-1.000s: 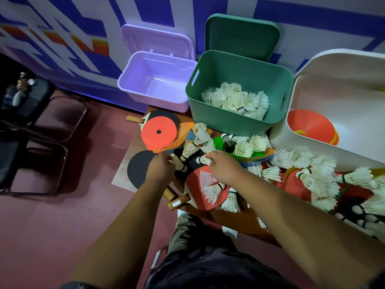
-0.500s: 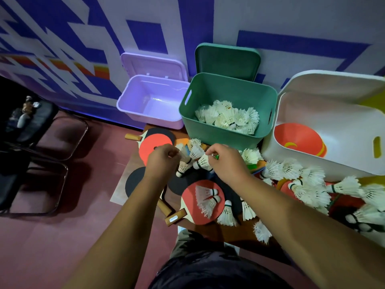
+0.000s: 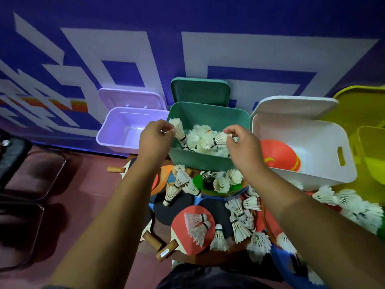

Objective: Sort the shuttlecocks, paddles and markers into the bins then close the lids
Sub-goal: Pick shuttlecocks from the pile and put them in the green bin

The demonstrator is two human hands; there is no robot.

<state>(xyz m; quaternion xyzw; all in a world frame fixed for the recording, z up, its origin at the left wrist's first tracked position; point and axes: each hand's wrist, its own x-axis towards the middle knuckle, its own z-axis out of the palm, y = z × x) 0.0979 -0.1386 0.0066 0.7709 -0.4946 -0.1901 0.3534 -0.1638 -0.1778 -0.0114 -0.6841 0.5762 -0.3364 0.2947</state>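
Both hands had risen from the heap of loose shuttlecocks (image 3: 239, 226) to the green bin (image 3: 200, 161). The left hand (image 3: 155, 138) pinched one shuttlecock (image 3: 179, 130) by its feathers over the bin's near-left corner. The right hand (image 3: 242, 142) pinched another shuttlecock (image 3: 219, 138) above the white pile inside, both seemingly poised for release. The green lid (image 3: 200, 90) stood propped open behind, keeping the bin accessible. Many more shuttlecocks lay on the paddles (image 3: 178, 230) beneath the forearms.
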